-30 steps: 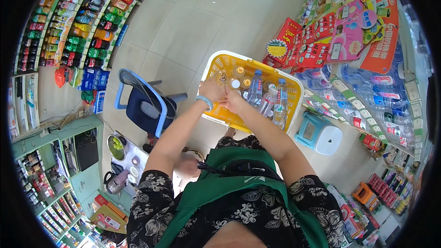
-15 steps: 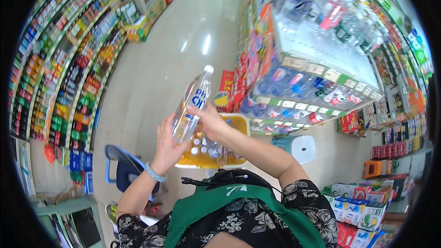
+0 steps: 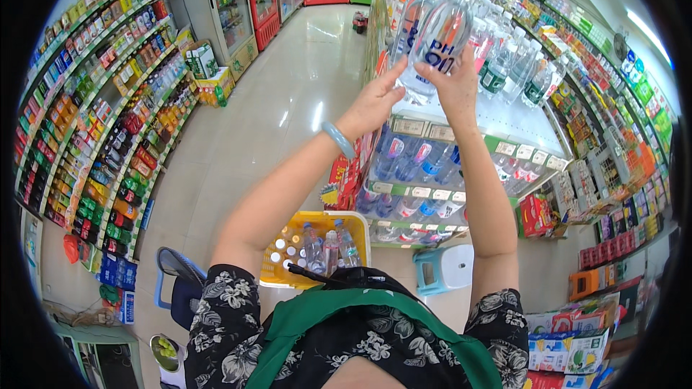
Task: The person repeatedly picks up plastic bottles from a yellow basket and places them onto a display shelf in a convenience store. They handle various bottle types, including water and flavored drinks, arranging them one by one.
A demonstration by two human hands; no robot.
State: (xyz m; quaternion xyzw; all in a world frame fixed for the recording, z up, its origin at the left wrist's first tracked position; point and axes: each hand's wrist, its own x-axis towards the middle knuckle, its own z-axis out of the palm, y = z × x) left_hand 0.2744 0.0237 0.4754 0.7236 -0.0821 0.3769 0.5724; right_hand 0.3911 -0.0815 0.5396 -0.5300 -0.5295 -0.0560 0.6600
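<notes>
1. Your right hand (image 3: 458, 86) is clamped on a clear bottle (image 3: 448, 34) with a white cap and dark blue print, thumb on the near face and fingers around the right side.
2. That bottle is up at the near left corner of the display stand (image 3: 484, 119), tilted in view with its cap toward the upper right; you cannot tell from here whether its base rests on the white top.
3. Your left hand (image 3: 371, 106) is beside the bottle's lower left, fingers stretched toward it; whether they press on it or grip anything, you cannot tell.
4. A second white-capped bottle (image 3: 411, 25) is just left of the held one, partly overlapped by it.
5. To the right, on the same top, you have a group of green-labelled bottles (image 3: 496, 75), and the tiers below carry more bottled drinks (image 3: 412, 158).
6. Below your forearms is a yellow basket (image 3: 360, 220) with bottles (image 3: 314, 251) inside, some clear and lying at a slant.
7. A blue-and-white stool (image 3: 454, 268) is right of the basket; a dark chair (image 3: 189, 304) is to its left.
8. A pale bracelet (image 3: 338, 139) circles your left wrist.
</notes>
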